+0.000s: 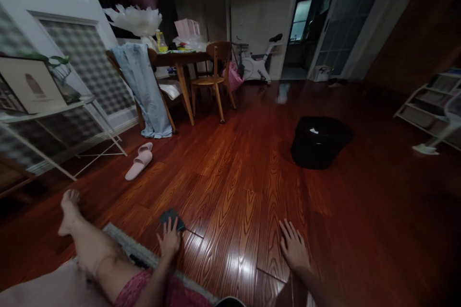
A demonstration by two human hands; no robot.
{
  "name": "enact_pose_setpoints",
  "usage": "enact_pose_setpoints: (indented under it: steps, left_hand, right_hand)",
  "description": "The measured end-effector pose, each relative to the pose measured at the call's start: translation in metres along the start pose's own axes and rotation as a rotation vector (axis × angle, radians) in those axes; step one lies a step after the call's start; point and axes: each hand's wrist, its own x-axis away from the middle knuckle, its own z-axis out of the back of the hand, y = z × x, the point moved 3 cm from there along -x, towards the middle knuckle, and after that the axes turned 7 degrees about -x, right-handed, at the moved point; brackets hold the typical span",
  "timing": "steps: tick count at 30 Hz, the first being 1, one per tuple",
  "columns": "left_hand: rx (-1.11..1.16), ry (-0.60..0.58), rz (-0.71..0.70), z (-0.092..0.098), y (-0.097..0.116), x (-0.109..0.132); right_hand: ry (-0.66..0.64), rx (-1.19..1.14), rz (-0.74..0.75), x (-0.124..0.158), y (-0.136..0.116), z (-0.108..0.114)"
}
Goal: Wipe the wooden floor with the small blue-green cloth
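Observation:
My left hand [169, 239] is open, its fingers spread over the near edge of a small dark grey flat item [172, 218] on the wooden floor. Whether the fingertips touch that item I cannot tell, nor what kind of thing it is. Off to the right, my right hand [294, 247] is open too, palm down over the floorboards [234, 211], with nothing in it. A bare leg [97, 252] stretches out at the lower left, beside the edge of a grey rug [118, 237].
A black bin-like container [319, 146] with a white scrap on top stands ahead on the right. Pink slippers [139, 162] lie left. Farther back are a wooden chair [212, 79], jeans [146, 88] over another chair, a table [171, 59] and an exercise bike [255, 67].

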Motion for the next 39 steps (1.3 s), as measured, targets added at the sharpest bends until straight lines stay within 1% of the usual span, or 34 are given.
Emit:
enact_pose_setpoints:
  steps: [2, 4, 6, 8, 10, 11, 13, 16, 19, 21, 23, 25, 27, 30, 33, 36, 38, 39]
  left_hand:
    - [0.008, 0.009, 0.096, -0.005, -0.023, -0.006]
    - [-0.001, 0.017, 0.153, -0.007, -0.032, -0.009]
    - [-0.013, 0.034, 0.184, -0.007, -0.027, -0.013]
    - [-0.015, 0.047, 0.198, -0.004, -0.012, -0.018]
    - [-0.009, 0.047, 0.166, 0.001, 0.012, -0.024]
    - [-0.006, 0.042, 0.125, 0.004, 0.027, -0.027]
    - [0.001, 0.035, -0.01, 0.01, 0.064, -0.029]
    - [0.037, 0.046, -0.314, 0.014, 0.133, -0.019]
    - [0.071, 0.023, -0.627, 0.007, 0.198, 0.003]
    - [0.073, 0.012, -0.821, 0.001, 0.227, 0.015]
    - [0.068, 0.021, -0.953, -0.001, 0.239, 0.017]
    - [0.056, 0.04, -0.988, 0.002, 0.236, 0.006]
    - [0.037, 0.048, -0.929, 0.011, 0.221, -0.015]
    - [0.018, 0.037, -0.707, 0.027, 0.183, -0.061]
    - [0.034, 0.014, -0.453, 0.037, 0.135, -0.106]
    - [0.057, 0.004, -0.242, 0.036, 0.09, -0.14]
    - [0.073, 0.008, -0.142, 0.033, 0.071, -0.156]
    - [0.082, 0.009, -0.104, 0.031, 0.067, -0.163]
  right_hand:
    - [0.0, -0.007, -0.003, 0.0, 0.0, 0.0]
    - [-0.002, -0.01, -0.004, 0.001, -0.002, 0.002]
    - [-0.009, -0.009, -0.004, 0.002, -0.004, 0.006]
    - [-0.019, -0.002, -0.008, 0.003, -0.006, 0.009]
    - [-0.033, 0.007, -0.009, 0.004, -0.007, 0.011]
    - [-0.04, 0.011, -0.007, 0.004, -0.007, 0.012]
    - [-0.055, 0.017, -0.003, 0.006, -0.006, 0.012]
    - [-0.074, 0.018, -0.005, 0.007, -0.004, 0.011]
    - [-0.089, 0.016, -0.001, 0.009, -0.002, 0.01]
    - [-0.099, 0.018, 0.002, 0.01, -0.002, 0.01]
    - [-0.108, 0.022, 0.0, 0.01, -0.002, 0.012]
    - [-0.11, 0.026, 0.0, 0.011, -0.002, 0.013]
    - [-0.114, 0.023, 0.007, 0.011, -0.001, 0.014]
    - [-0.123, 0.021, 0.012, 0.013, 0.002, 0.012]
    - [-0.13, 0.019, 0.009, 0.016, 0.007, 0.007]
    - [-0.136, 0.007, 0.006, 0.018, 0.012, 0.003]
    - [-0.136, 0.004, 0.003, 0.019, 0.015, 0.001]
    - [-0.134, 0.003, 0.007, 0.02, 0.016, 0.0]
